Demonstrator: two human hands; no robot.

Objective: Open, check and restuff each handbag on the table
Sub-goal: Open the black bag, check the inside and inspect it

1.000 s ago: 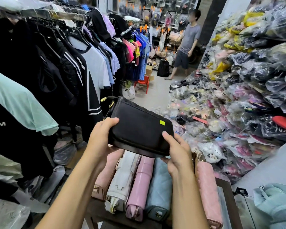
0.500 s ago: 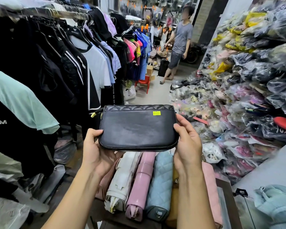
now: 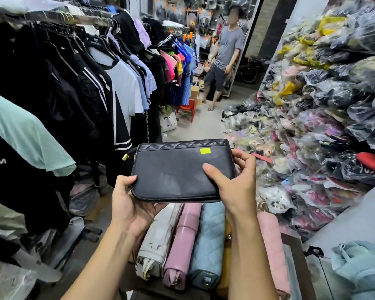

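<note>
Sliding inward since half a second earlier, the right hand [image 3: 234,187] now lays its thumb across the face of the black handbag [image 3: 173,174], fingers curled behind its right end. The left hand [image 3: 128,204] grips the lower left corner. The bag, closed, with a yellow sticker [image 3: 205,150] near its top, is held above a row of handbags [image 3: 182,245] lying on the table [image 3: 293,252]. Hanging clothes [image 3: 95,83] line the left and bagged shoes [image 3: 312,126] the right. A bystander in grey [image 3: 227,50] stands beyond.
</note>
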